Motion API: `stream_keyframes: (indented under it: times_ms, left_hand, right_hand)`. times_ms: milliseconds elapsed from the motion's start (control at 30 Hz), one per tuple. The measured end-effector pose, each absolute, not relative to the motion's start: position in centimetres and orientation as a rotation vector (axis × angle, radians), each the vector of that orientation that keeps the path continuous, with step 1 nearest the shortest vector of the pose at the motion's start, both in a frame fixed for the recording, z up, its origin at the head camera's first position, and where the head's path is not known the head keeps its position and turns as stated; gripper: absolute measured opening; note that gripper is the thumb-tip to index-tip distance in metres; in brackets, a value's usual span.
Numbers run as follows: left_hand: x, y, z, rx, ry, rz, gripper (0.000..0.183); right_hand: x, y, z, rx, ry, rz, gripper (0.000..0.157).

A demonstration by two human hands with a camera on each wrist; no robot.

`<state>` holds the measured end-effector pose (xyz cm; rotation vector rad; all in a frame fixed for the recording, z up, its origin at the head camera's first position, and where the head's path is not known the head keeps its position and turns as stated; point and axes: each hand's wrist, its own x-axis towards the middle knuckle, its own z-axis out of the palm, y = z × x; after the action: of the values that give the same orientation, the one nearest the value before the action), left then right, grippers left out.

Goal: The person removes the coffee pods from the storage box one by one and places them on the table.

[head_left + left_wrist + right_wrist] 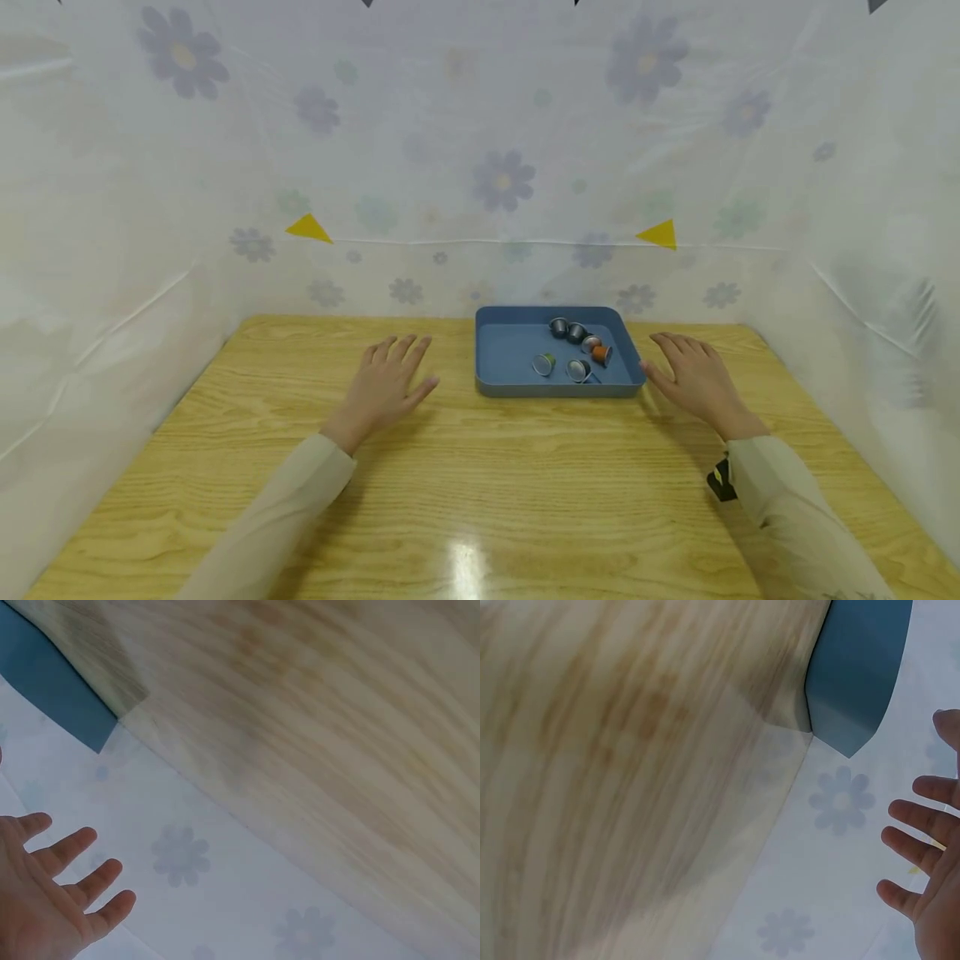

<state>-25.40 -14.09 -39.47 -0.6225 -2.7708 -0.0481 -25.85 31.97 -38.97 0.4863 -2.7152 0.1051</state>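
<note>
In the head view a blue tray point(502, 354) sits at the back of the wooden table, holding several coffee capsules. Two dark capsules point(567, 330) lie near its back wall, beside a pinkish capsule point(591, 344) and an orange capsule point(602, 355). Closer to the front are a green capsule point(544, 364) and a dark capsule with a silver lid point(578, 371). My left hand point(385, 387) hovers left of the tray, fingers spread, holding nothing. My right hand point(693, 379) is at the tray's right side, fingers extended; whether its thumb touches the rim I cannot tell.
The wooden table point(480, 467) reaches to pale flowered sheeting point(420, 167) at the back and both sides. Two yellow triangles point(310, 227) mark the back sheet. A black wrist device point(722, 481) sits at the right sleeve.
</note>
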Motion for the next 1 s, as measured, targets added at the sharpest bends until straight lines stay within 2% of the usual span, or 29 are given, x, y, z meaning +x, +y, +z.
stream_keyframes:
  times_ms: [1000]
  left_hand:
    - [-28.5, -7.9, -40.6, -0.720, -2.777, 0.057, 0.056]
  right_hand:
    - [-28.4, 30.3, -39.9, 0.536, -2.859, 0.022, 0.047]
